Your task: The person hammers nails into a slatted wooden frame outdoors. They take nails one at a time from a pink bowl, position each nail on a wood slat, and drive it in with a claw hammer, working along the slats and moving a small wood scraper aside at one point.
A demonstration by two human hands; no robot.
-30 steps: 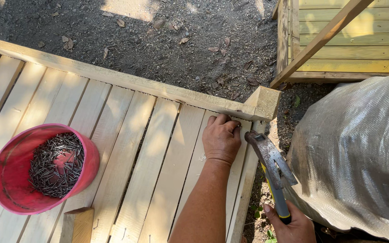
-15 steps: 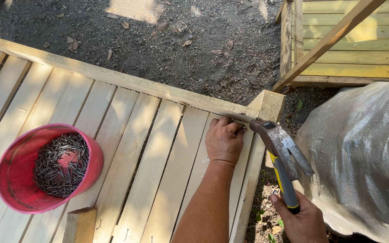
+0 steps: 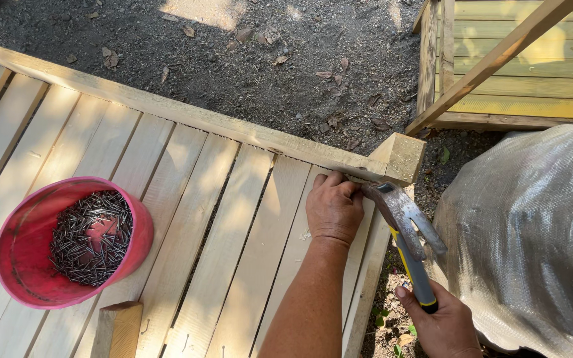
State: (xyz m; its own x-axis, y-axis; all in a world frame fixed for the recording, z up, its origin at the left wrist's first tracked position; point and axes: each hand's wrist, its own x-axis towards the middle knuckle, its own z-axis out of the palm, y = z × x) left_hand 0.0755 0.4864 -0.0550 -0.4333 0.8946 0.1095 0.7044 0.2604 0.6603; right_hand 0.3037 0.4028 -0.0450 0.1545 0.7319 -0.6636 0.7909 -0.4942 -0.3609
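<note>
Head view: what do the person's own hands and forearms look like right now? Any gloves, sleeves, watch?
Both hands are bare, without gloves. The left hand shows no ring, and its wrist carries no watch or band; the forearm behind it is uncovered down to the bottom edge of the picture, no sleeve in sight. The right hand is likewise ungloved, but the frame cuts it near the wrist, so any sleeve there cannot be seen.

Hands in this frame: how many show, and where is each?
2. The left hand rests on the wooden slats near the corner post; the right hand, at the bottom edge, holds the hammer by its handle.
</note>
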